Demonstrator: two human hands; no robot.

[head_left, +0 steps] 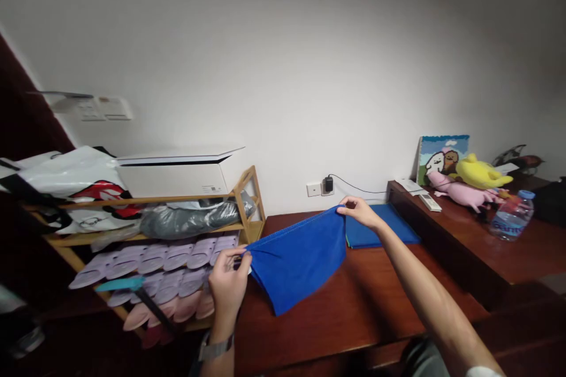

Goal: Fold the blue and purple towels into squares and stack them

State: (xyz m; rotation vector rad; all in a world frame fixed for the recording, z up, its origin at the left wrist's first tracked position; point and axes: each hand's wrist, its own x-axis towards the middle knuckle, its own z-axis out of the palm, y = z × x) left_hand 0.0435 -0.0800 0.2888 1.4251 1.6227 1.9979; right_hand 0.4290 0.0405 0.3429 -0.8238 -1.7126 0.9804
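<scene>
A long white cardboard box with a dark gap under its lid [172,181] sits on top of the light wooden slatted rack [244,218]; its contents are hidden. Beside it is a glossy white bag with a red and black print [84,179], whose contents I cannot make out. On the rack's next shelf lies a grey bundle in shiny plastic [190,219], with rows of lilac slippers [148,259] and pink slippers [188,307] below. At the far right, a clear plastic bottle with a blue cap [513,219] leans; whether it holds liquid I cannot tell.

The bright blue cloth with a stitched edge [300,259] hangs between the hands, above the reddish-brown wooden table [318,327]. Its long axis climbs from lower left to upper right along the taut stitched edge, and a lower corner points down towards the person. The left hand [229,280] pinches the nearer end between thumb and fingers; the right hand [359,212] pinches the farther, near a flat folded stack of darker blue fabric [382,228] on the table.
</scene>
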